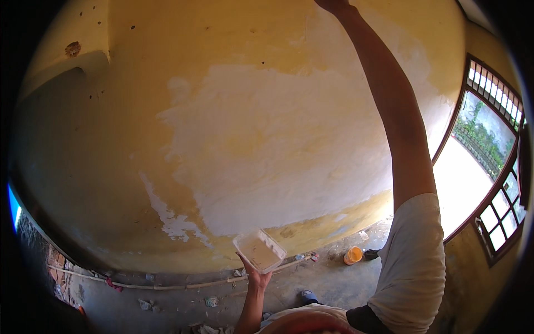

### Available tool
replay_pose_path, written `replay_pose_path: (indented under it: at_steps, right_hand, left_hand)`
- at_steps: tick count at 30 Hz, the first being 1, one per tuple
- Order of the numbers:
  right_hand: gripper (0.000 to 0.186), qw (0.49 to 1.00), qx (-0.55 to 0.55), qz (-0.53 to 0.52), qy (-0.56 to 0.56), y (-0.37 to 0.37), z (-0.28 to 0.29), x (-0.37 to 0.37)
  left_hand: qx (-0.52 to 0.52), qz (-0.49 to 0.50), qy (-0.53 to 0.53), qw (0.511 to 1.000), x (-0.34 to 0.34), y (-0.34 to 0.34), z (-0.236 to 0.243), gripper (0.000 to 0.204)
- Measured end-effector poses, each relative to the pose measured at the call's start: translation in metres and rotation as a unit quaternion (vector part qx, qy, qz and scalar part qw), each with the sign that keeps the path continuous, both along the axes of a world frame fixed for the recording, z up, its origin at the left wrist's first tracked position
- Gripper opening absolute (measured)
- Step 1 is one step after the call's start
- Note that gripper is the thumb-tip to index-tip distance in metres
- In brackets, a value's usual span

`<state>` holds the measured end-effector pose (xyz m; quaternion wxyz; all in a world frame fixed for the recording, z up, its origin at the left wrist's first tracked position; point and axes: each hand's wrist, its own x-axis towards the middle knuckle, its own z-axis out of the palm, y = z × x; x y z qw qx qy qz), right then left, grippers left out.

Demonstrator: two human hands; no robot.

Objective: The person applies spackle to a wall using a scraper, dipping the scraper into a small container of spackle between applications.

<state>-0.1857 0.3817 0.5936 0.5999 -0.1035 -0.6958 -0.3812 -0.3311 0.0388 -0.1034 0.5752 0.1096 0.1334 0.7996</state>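
My left hand (257, 273) holds a clear plastic container (259, 249) with pale, milky contents at the lower middle, below the patched wall. My right arm stretches up across the yellow wall (267, 33) to the top edge, where my right hand (334, 4) is cut off by the frame; its fingers and anything in them are hidden. A large, uneven white patch (278, 139) covers much of the wall's middle, with smaller white streaks at its lower left.
An orange bucket (352, 255) stands on the grey floor (334, 284) near the wall's base. A long pale pole (194, 285) lies along the floor among scattered scraps. At the right are a bright doorway (459, 178) and barred window panes (498, 220).
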Motion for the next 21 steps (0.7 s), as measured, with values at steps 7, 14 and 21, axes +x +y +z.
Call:
replay_pose_path:
  at_steps: [7,14,21]
  right_hand:
    - [0.021,0.999,0.001,0.038,-0.019,-0.014,-0.036,-0.026]
    - [0.028,0.989,0.048,-0.093,-0.102,-0.005,-0.144,-0.066]
    - [0.029,0.976,-0.006,-0.027,-0.216,-0.011,-0.247,-0.060]
  left_hand:
    - [-0.030,0.003,-0.032,0.999,0.016,-0.001,-0.020,0.076]
    - [-0.036,0.004,-0.039,0.999,0.028,0.006,-0.018,0.074]
    - [-0.042,0.014,-0.026,0.999,0.025,0.009,-0.030,0.074]
